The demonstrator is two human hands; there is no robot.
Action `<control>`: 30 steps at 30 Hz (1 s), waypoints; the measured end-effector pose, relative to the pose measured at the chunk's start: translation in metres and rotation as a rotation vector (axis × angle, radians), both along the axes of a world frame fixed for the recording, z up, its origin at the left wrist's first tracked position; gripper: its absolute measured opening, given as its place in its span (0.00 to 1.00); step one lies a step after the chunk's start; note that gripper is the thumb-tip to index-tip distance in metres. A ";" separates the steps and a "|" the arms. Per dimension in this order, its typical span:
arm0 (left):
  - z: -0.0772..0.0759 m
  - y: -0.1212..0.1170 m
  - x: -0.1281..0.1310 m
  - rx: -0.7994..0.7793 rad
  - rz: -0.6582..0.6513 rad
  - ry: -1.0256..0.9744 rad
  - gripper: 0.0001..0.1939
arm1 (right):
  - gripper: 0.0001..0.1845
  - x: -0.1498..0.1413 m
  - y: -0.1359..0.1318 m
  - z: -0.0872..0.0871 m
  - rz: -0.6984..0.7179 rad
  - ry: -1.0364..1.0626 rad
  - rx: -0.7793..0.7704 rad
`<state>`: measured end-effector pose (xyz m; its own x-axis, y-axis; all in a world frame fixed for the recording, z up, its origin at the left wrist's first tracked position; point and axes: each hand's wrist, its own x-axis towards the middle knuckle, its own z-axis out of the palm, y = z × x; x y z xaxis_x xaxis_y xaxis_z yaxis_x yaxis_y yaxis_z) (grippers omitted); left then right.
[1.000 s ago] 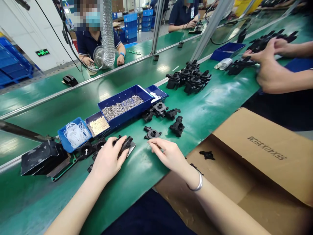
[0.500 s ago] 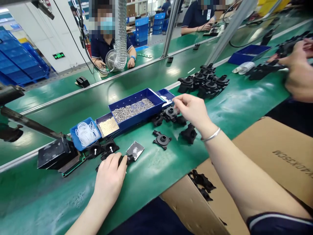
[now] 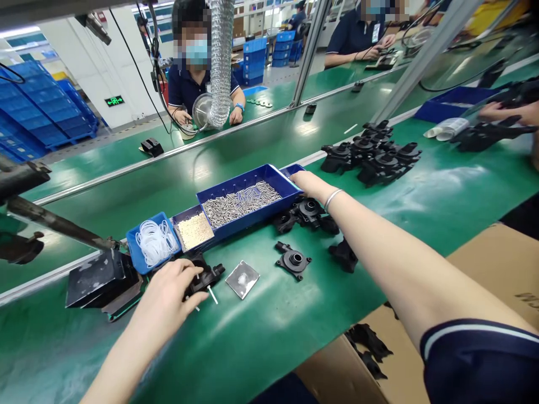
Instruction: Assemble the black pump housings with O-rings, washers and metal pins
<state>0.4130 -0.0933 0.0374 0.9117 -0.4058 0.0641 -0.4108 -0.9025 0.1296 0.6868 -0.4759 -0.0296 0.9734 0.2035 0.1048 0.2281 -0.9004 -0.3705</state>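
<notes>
My left hand is closed at the side of a black plastic housing, thumb and fingers curled against it. A white pin sticks out by this housing. At the far end of the large screw bin, my right hand reaches into a small blue tray; its fingertips are hidden there. A square metal plate lies bare on the green bench. To its right, a single black housing cover lies with its round port up. More black housings sit under my right wrist.
A long blue bin holds metal screws, beside a tray of small cream pieces and a tray of clear rings. Several assembled black parts stand farther right. A cardboard box is below the bench edge. Co-workers sit opposite and right.
My right hand has moved from beside the housing cover to the small tray at the back. My left hand has carried the black housing left, off the metal plate, to the other housings.
</notes>
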 end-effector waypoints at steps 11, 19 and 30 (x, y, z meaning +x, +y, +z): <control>-0.003 -0.019 0.142 0.214 0.228 0.213 0.08 | 0.11 -0.017 0.001 0.004 -0.189 -0.059 0.460; -0.016 -0.004 0.142 0.132 0.211 0.248 0.05 | 0.09 -0.069 -0.012 0.038 -0.230 -0.177 1.041; -0.009 -0.008 0.139 -0.096 0.305 0.182 0.05 | 0.19 -0.208 0.025 0.027 -0.064 0.227 1.483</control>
<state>0.5524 -0.1008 0.0280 0.9898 -0.1135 -0.0858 -0.0870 -0.9601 0.2657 0.4790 -0.4512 -0.0027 0.9997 0.0086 0.0216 0.0179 0.3082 -0.9511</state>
